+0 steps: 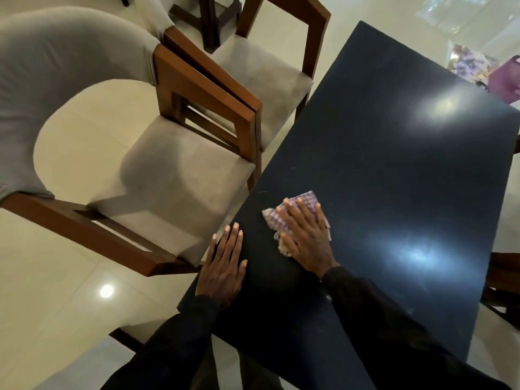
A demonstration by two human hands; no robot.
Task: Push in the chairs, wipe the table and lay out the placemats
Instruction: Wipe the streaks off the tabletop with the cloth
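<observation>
A dark glossy table [394, 170] runs from the bottom centre to the upper right. My right hand [305, 235] lies flat with straight fingers on a small purple-checked cloth [305, 199], pressing it onto the tabletop near the left edge. My left hand [223, 266] rests flat on the table's left edge, fingers straight, holding nothing. Two wooden chairs with grey seats stand left of the table: the near chair [174, 181] and the far chair [261, 77], their seats drawn out from under the tabletop.
Purple and floral items [489, 71] lie at the table's far right corner. Part of another wooden chair [503, 280] shows at the right edge. More dark furniture legs [208, 15] stand at the top. The floor [56, 291] is shiny cream tile.
</observation>
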